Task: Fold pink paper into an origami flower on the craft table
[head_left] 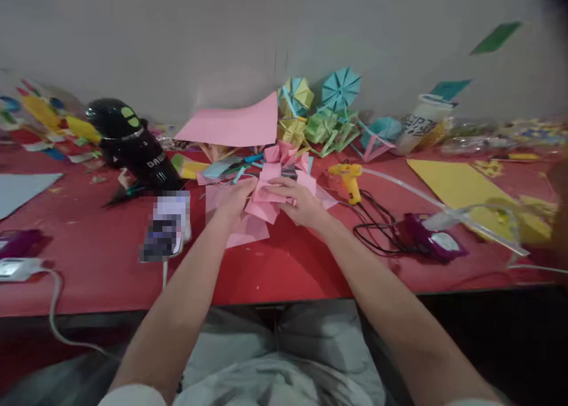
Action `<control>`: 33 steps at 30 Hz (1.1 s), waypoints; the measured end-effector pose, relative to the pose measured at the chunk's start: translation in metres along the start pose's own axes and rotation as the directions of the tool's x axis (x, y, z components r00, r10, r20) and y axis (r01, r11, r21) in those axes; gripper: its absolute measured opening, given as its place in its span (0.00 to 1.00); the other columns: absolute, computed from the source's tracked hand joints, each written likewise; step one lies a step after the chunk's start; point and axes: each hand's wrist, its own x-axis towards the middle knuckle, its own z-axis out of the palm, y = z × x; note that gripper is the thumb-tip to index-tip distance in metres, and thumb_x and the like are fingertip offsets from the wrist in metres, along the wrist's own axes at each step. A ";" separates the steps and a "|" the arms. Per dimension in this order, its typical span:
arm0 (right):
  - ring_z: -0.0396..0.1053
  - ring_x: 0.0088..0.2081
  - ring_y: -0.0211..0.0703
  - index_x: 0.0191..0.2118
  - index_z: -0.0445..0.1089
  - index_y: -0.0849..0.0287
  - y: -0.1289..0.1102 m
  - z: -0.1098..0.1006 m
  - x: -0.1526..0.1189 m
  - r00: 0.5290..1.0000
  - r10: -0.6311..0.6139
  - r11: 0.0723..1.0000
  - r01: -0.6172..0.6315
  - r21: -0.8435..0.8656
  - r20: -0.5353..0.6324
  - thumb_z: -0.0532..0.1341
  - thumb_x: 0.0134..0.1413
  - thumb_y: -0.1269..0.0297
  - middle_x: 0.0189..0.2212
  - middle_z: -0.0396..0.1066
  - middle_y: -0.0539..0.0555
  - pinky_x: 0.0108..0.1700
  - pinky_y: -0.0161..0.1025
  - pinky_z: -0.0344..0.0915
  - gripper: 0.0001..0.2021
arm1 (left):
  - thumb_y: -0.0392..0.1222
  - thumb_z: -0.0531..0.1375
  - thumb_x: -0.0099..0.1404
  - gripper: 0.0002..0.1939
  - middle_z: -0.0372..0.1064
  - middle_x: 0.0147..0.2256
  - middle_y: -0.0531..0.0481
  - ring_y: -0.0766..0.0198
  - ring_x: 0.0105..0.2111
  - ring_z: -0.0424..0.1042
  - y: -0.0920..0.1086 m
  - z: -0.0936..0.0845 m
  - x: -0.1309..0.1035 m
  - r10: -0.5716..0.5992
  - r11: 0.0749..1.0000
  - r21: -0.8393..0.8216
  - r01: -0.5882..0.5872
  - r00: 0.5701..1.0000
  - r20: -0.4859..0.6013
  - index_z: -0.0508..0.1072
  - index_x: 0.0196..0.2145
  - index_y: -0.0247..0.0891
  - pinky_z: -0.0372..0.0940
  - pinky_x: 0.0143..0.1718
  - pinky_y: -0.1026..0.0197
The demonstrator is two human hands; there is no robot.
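Note:
Folded pink paper [270, 194] is between my two hands at the middle of the red table. My left hand [239, 197] holds its left side, the fingertips partly hidden by the paper. On the right side, my right hand [298, 200] grips the same paper, its fingers bent over the folds. Flat pink sheets [248, 231] lie under and beside my hands. More folded pink pieces [281, 152] stand just behind them.
A yellow glue gun [348, 178] with a black cord lies right of my hands. A black bottle [142, 151] and a phone [166, 225] are on the left. Folded paper umbrellas [341, 89] and a large pink sheet [235, 125] stand behind. Yellow paper [461, 187] lies right.

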 end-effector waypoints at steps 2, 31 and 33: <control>0.67 0.55 0.47 0.54 0.72 0.52 0.001 -0.001 0.000 1.000 0.010 1.000 -0.009 0.010 -0.028 0.56 0.54 0.72 0.53 0.69 0.58 0.59 0.50 0.63 0.23 | 0.45 0.68 0.50 0.14 0.73 0.32 0.49 0.65 0.31 0.69 0.000 -0.002 -0.002 0.008 0.997 0.076 -0.009 1.000 0.006 0.76 0.34 0.35 0.64 0.32 0.62; 0.61 0.32 0.40 0.28 0.64 0.58 -0.021 -0.008 0.012 0.898 0.436 0.887 -0.416 0.198 -0.065 0.50 0.60 0.47 0.26 0.63 0.51 0.36 0.38 0.60 0.20 | 0.34 0.63 0.51 0.17 0.77 0.44 0.44 0.56 0.44 0.75 -0.004 -0.008 -0.002 0.245 0.873 0.395 -0.286 0.958 0.152 0.78 0.41 0.36 0.68 0.48 0.53; 0.61 0.33 0.40 0.29 0.64 0.58 -0.021 -0.009 0.012 0.916 0.398 0.906 -0.385 0.176 -0.046 0.53 0.58 0.48 0.28 0.64 0.51 0.37 0.39 0.60 0.18 | 0.34 0.62 0.53 0.17 0.76 0.46 0.46 0.56 0.47 0.74 0.000 -0.007 -0.004 0.265 0.856 0.405 -0.321 0.945 0.190 0.79 0.42 0.38 0.66 0.52 0.52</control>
